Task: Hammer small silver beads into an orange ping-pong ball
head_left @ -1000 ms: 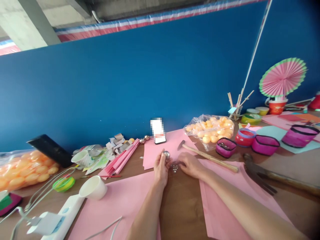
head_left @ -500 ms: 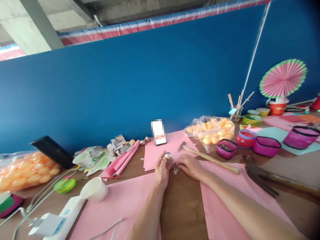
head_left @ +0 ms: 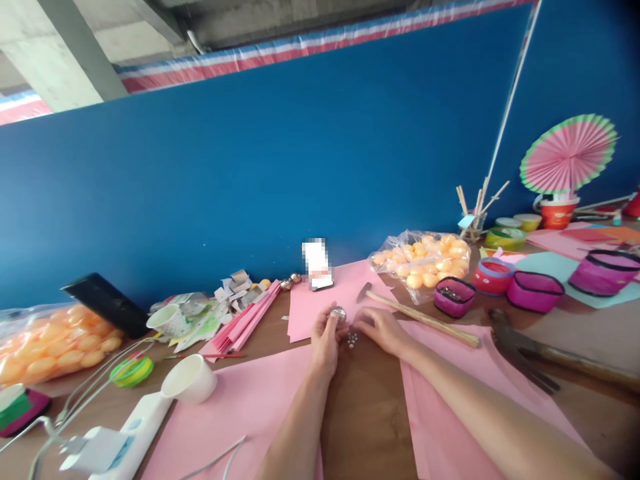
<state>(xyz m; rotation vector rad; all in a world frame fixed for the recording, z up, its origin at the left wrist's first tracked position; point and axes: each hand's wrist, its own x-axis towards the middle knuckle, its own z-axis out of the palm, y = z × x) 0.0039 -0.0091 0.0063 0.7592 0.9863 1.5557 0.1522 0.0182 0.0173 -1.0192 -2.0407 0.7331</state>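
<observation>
My left hand [head_left: 325,339] is closed around a small ball covered in shiny silver studs [head_left: 339,311]. My right hand [head_left: 379,330] hovers just to the right of the ball, thumb and fingertips drawn together; anything between them is too small to make out. A little heap of small silver pieces, likely thumbtacks [head_left: 353,341], lies on the brown table below the gap between both hands. Behind my right hand, a small hammer [head_left: 425,316] with a wooden handle slants across pink paper [head_left: 300,320].
A phone [head_left: 317,263] stands at the back. Bags of orange balls [head_left: 423,257] sit right and far left. Purple containers [head_left: 454,297] and a claw hammer [head_left: 525,350] are at right. A white cup [head_left: 189,379] and power strip [head_left: 133,437] stand left.
The studded ball has turned in my left hand, and its pale patch no longer faces me. My right hand has shifted only slightly, and its fingertips have lifted from beside the small silver pieces.
</observation>
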